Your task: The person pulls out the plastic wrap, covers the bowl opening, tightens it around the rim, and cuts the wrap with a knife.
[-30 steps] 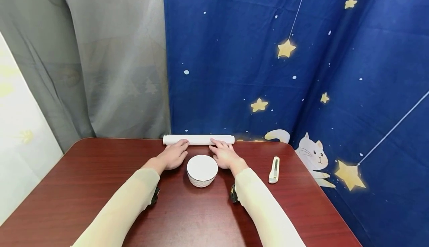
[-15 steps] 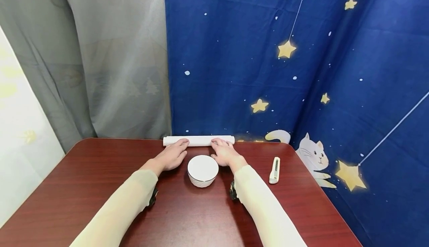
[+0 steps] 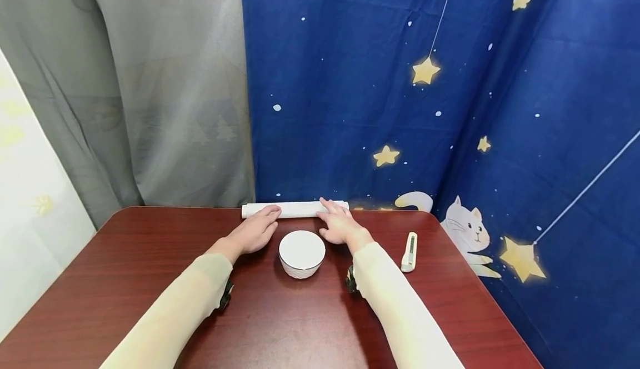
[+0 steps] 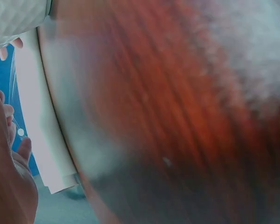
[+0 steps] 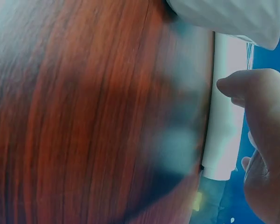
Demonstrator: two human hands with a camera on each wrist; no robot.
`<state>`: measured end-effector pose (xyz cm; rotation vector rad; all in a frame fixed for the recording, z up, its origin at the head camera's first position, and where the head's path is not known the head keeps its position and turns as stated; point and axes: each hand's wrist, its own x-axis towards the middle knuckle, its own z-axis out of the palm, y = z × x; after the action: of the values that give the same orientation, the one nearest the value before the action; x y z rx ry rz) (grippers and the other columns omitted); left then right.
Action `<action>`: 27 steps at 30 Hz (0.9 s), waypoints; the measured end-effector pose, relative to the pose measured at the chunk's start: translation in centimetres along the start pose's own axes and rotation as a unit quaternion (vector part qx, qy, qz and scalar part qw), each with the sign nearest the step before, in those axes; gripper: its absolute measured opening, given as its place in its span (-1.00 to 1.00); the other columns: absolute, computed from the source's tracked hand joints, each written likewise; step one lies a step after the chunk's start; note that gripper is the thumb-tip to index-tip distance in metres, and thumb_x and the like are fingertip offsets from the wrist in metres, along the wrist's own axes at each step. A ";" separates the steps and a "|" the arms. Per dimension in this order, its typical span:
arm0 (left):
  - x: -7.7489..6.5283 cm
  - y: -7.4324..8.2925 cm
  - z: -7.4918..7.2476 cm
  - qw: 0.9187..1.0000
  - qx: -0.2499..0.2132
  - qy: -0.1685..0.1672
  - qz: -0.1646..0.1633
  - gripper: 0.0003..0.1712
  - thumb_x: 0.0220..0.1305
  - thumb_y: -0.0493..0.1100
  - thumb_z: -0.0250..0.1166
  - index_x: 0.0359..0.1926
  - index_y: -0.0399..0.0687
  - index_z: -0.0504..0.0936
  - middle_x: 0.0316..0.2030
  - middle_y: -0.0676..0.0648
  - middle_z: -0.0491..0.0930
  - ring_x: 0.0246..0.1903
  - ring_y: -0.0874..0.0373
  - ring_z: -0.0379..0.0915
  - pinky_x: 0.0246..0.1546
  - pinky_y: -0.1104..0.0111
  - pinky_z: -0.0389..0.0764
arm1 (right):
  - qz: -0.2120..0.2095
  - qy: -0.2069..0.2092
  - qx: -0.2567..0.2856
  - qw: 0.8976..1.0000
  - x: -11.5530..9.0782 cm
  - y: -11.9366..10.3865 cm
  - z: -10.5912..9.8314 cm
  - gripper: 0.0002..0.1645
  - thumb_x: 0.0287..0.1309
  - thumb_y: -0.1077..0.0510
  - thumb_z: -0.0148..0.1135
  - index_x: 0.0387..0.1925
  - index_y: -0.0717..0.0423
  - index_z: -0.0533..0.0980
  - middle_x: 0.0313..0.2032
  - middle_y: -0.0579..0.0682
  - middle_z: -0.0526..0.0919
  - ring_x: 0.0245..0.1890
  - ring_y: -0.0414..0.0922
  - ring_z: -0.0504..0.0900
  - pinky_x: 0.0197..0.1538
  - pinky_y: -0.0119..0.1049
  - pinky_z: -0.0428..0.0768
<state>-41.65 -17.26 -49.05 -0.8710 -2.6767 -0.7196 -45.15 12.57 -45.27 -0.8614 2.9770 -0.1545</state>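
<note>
A white roll [image 3: 300, 209] lies along the table's far edge. On its left part rest the fingertips of my left hand [image 3: 254, 231], palm down with the fingers nearly straight. My right hand [image 3: 341, 226] reaches over the roll's right part, its fingers spread and extended. Between the two hands stands a white bowl [image 3: 301, 258] with textured sides. The left wrist view shows the roll [image 4: 39, 116] beyond the thumb. In the right wrist view the thumb of the right hand [image 5: 266, 126] points across the roll [image 5: 219, 135], with the bowl [image 5: 233, 18] close above.
A white utility knife [image 3: 409, 252] lies on the right side of the dark red wooden table [image 3: 295, 324]. Behind the far edge hang a grey curtain [image 3: 185, 91] and a blue curtain [image 3: 330, 91] with stars. Black wrist devices show under both sleeves.
My right hand has shifted slightly to the right, its fingers straightening and spreading farther over the roll. The left hand, roll, bowl and utility knife stay about where they were.
</note>
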 end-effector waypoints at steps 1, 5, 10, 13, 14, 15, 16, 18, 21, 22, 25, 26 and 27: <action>-0.1 0.4 -0.2 1.000 0.006 -0.003 -0.007 -0.42 0.69 -0.14 0.00 0.52 -0.43 0.46 0.54 -0.37 0.41 0.54 -0.31 0.36 0.58 -0.15 0.36 | 0.000 -0.004 0.000 1.000 0.1 0.0 -0.1 -0.30 0.57 0.02 0.20 0.62 0.09 0.40 0.77 0.05 0.06 0.79 0.10 0.01 0.74 0.19 0.05; -0.2 1.1 -0.4 0.999 0.019 -0.007 -0.026 -0.43 0.69 -0.18 0.02 0.53 -0.40 0.45 0.56 -0.33 0.41 0.57 -0.28 0.35 0.59 -0.15 0.34 | -0.001 0.000 0.003 1.000 0.2 -0.2 -0.3 -0.25 0.57 0.02 0.21 0.63 0.20 0.35 0.70 0.10 0.25 0.75 0.07 0.13 0.72 0.21 0.10; 0.0 -0.1 0.4 0.999 0.037 0.026 -0.002 -0.42 0.65 -0.11 0.07 0.47 -0.39 0.53 0.47 -0.32 0.50 0.50 -0.27 0.43 0.51 -0.18 0.42 | -0.001 0.004 0.021 1.000 -0.1 -0.3 -0.5 -0.23 0.56 0.00 0.23 0.61 0.28 0.34 0.64 0.17 0.31 0.66 0.11 0.30 0.69 0.18 0.20; 0.3 -1.8 1.5 0.998 0.049 0.047 0.011 -0.41 0.65 -0.05 0.07 0.46 -0.35 0.55 0.44 -0.28 0.52 0.48 -0.21 0.44 0.51 -0.13 0.42 | -0.002 0.008 0.034 0.999 -0.5 -0.2 -0.6 -0.26 0.56 -0.01 0.23 0.57 0.29 0.40 0.59 0.17 0.38 0.61 0.13 0.39 0.65 0.16 0.27; 0.4 -2.1 1.7 0.997 0.054 0.051 0.012 -0.41 0.65 -0.04 0.08 0.45 -0.34 0.56 0.42 -0.27 0.53 0.46 -0.20 0.46 0.49 -0.11 0.44 | -0.002 0.009 0.036 0.999 -0.6 -0.1 -0.6 -0.29 0.55 -0.01 0.23 0.55 0.29 0.43 0.56 0.17 0.42 0.59 0.13 0.41 0.64 0.16 0.29; 0.5 -2.5 2.1 0.997 0.054 0.059 0.014 -0.43 0.65 -0.02 0.10 0.43 -0.33 0.59 0.39 -0.25 0.55 0.43 -0.17 0.48 0.46 -0.08 0.46 | -0.002 0.012 0.038 0.999 -0.7 0.0 -0.6 -0.31 0.55 -0.01 0.23 0.52 0.28 0.47 0.54 0.16 0.46 0.57 0.13 0.43 0.62 0.15 0.31; 0.6 -2.7 2.3 0.996 0.056 0.062 0.013 -0.45 0.63 -0.04 0.14 0.39 -0.32 0.62 0.36 -0.25 0.57 0.40 -0.17 0.50 0.43 -0.07 0.48 | -0.001 0.015 0.038 0.999 -0.8 0.1 -0.6 -0.34 0.54 -0.01 0.23 0.49 0.27 0.50 0.52 0.16 0.48 0.57 0.13 0.43 0.60 0.16 0.32; 0.7 -2.0 2.1 0.995 0.065 0.070 0.010 -0.54 0.56 -0.09 0.24 0.27 -0.32 0.69 0.24 -0.22 0.62 0.28 -0.17 0.57 0.31 -0.09 0.56 | -0.002 0.018 0.035 0.999 -0.9 0.3 -0.5 -0.38 0.53 0.01 0.24 0.46 0.23 0.54 0.54 0.16 0.45 0.59 0.16 0.39 0.59 0.22 0.32; 0.9 -0.8 1.5 0.993 0.083 0.081 0.019 -0.68 0.48 -0.18 0.32 0.09 -0.31 0.76 0.07 -0.18 0.67 0.13 -0.14 0.63 0.18 -0.06 0.62 | -0.005 0.012 0.026 1.000 -1.0 0.5 -0.4 -0.42 0.51 0.04 0.27 0.45 0.12 0.57 0.69 0.15 0.25 0.68 0.22 0.24 0.64 0.30 0.25; 0.8 -0.1 1.1 0.993 0.090 0.078 0.017 -0.72 0.47 -0.23 0.33 0.05 -0.32 0.77 0.03 -0.18 0.68 0.11 -0.14 0.64 0.17 -0.06 0.63 | -0.008 0.008 0.023 1.000 -0.9 0.4 -0.4 -0.42 0.50 0.04 0.27 0.46 0.09 0.57 0.73 0.13 0.16 0.71 0.23 0.17 0.66 0.31 0.20; 0.5 1.6 0.1 0.993 0.095 0.072 0.022 -0.77 0.46 -0.31 0.32 0.01 -0.34 0.79 -0.01 -0.18 0.70 0.08 -0.14 0.67 0.19 -0.05 0.64 | -0.016 -0.008 0.016 1.000 -0.7 0.2 -0.4 -0.41 0.51 0.05 0.26 0.49 0.04 0.56 0.78 0.08 0.02 0.76 0.21 0.05 0.71 0.29 0.10; 0.5 1.8 0.0 0.992 0.097 0.072 0.023 -0.77 0.46 -0.32 0.32 0.02 -0.34 0.79 -0.01 -0.18 0.71 0.09 -0.14 0.67 0.19 -0.05 0.64 | -0.017 -0.012 0.016 1.000 -0.6 0.1 -0.5 -0.40 0.52 0.05 0.26 0.51 0.06 0.54 0.78 0.07 0.04 0.77 0.19 0.04 0.72 0.27 0.08; 0.4 1.9 -0.1 0.992 0.098 0.074 0.025 -0.77 0.45 -0.33 0.32 0.02 -0.35 0.79 -0.01 -0.19 0.71 0.09 -0.14 0.67 0.20 -0.06 0.64 | -0.018 -0.014 0.016 1.000 -0.5 0.0 -0.6 -0.38 0.52 0.05 0.25 0.52 0.09 0.52 0.77 0.07 0.08 0.77 0.18 0.05 0.72 0.26 0.08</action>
<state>-40.86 -15.80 -48.11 -0.7986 -2.5317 -0.4796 -44.72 12.89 -44.64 -0.9067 2.9264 -0.1886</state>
